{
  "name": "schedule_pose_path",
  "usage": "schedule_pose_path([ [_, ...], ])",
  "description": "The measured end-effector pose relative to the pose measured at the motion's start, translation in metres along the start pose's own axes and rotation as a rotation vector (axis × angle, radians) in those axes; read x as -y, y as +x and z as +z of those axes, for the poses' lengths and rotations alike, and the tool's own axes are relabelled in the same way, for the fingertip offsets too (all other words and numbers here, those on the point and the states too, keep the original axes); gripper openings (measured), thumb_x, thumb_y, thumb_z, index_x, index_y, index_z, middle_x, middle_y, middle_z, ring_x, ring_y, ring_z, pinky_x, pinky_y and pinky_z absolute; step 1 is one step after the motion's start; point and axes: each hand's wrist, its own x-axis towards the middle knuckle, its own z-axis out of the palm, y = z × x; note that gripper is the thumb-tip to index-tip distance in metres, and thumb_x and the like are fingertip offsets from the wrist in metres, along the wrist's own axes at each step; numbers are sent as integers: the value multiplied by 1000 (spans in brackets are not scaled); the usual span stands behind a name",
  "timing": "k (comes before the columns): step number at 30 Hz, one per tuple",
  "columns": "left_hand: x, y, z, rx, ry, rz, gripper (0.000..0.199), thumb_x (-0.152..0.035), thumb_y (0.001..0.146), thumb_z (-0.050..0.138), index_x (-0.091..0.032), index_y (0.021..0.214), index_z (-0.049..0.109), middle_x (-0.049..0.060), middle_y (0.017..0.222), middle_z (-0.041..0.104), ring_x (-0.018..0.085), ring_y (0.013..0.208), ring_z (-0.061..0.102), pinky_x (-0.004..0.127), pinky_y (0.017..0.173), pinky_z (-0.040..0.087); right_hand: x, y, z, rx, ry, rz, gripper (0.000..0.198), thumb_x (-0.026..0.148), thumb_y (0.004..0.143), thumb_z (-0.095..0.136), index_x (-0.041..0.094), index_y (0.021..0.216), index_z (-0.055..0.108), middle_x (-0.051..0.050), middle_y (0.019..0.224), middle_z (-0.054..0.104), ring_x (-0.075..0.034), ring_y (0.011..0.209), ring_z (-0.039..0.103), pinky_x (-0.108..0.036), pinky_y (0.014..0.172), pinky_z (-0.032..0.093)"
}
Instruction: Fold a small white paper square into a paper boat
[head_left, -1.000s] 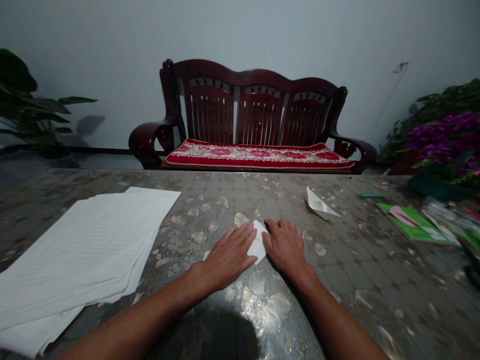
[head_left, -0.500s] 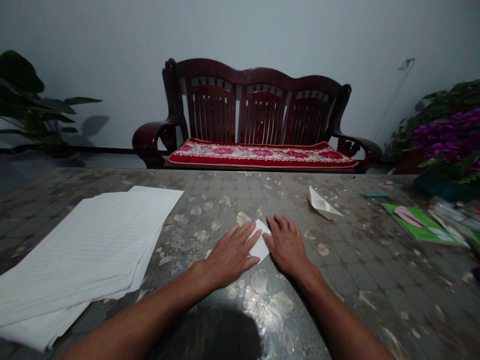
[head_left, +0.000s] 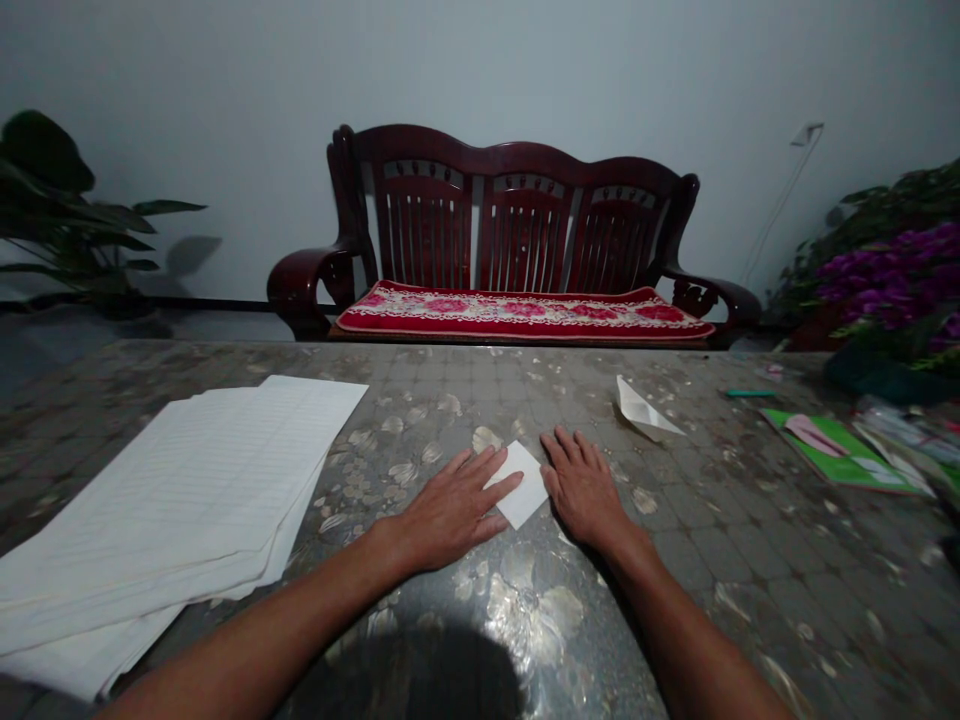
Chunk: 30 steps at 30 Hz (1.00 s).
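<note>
A small folded square of white paper (head_left: 528, 487) lies flat on the patterned table, turned so that a corner points toward me. My left hand (head_left: 459, 505) rests over its left side with fingers stretched out, hiding that part of it. Just to the right, my right hand (head_left: 583, 484) lies flat on the table, fingers extended, its thumb at the paper's right corner. A folded paper boat (head_left: 645, 412) stands farther back on the right.
On the left is a stack of lined paper sheets (head_left: 187, 490). A green pen (head_left: 749, 393), a green booklet (head_left: 840, 462) and a pot of purple flowers (head_left: 892, 280) are at the right. Beyond the table (head_left: 420, 375) stands a wooden bench (head_left: 521, 215).
My right hand has shifted slightly right, and my left hand slightly left. More of the folded paper shows between them. The boat and the stack stay where they were.
</note>
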Motion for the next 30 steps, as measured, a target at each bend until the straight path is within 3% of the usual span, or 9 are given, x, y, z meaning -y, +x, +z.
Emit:
schedule_pose_path([
  [5,3,-2,4,-24,-41,-2,59,-41,98,53,-32,153,33,10,164,21,29,151,19,51,122,15,-12,0,4,-13,43,-6,53,29,100,33,20,151,41,-7,160,35,-31,148,25,-54,120,18],
  [9,4,-2,7,-47,-57,2,60,-39,97,53,-32,153,32,9,165,19,28,152,18,52,122,14,-21,-1,7,-116,195,-40,51,29,101,28,17,147,46,-10,155,42,-27,147,31,-53,121,21],
  [13,4,-3,9,-72,-65,19,59,-38,97,53,-32,152,33,10,165,20,29,152,18,53,122,15,-7,-3,3,-172,336,-283,54,38,105,21,19,154,34,-8,158,37,-22,149,26,-51,123,18],
  [17,2,-2,10,-119,-73,40,59,-36,96,55,-30,151,36,9,165,21,28,152,19,53,123,15,18,-7,-5,27,326,-491,60,48,105,20,17,158,21,-9,163,24,-20,151,19,-50,124,14],
  [20,1,-2,9,-126,-72,34,59,-34,94,57,-28,150,37,9,164,23,28,152,20,54,123,15,26,-7,-6,98,283,-481,63,51,105,21,17,158,19,-9,163,21,-21,151,18,-49,124,15],
  [30,3,-7,7,-61,-24,-12,62,-36,96,53,-31,154,30,8,164,22,27,152,19,52,123,16,13,2,-3,86,119,-366,62,50,104,23,14,155,30,-12,161,24,-24,151,19,-51,123,17],
])
